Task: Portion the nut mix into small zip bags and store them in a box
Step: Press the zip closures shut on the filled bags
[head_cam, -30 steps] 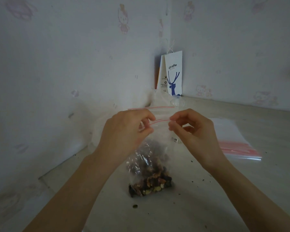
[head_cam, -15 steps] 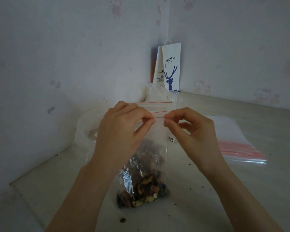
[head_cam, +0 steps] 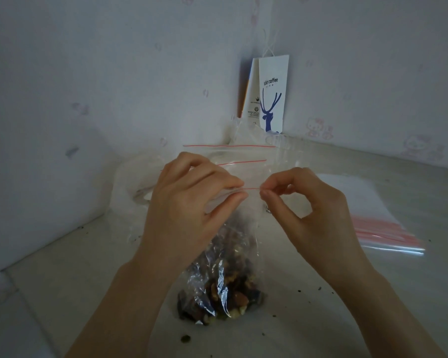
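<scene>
On the pale table (head_cam: 373, 293), near the corner of the walls, a small zip bag (head_cam: 225, 267) of nut mix (head_cam: 225, 295) stands upright, its bottom resting on the surface and its red seal line (head_cam: 251, 188) running left to right at the top, between the two hands. Both are equally near. The left hand (head_cam: 189, 208) pinches the strip between thumb and forefinger, fingers nearly closed on it; the right hand (head_cam: 305, 210) pinches the same line just beside it, fingertips (head_cam: 265, 195) pressed together. Spare bags (head_cam: 373, 223) lie flat to the right. No box shows.
</scene>
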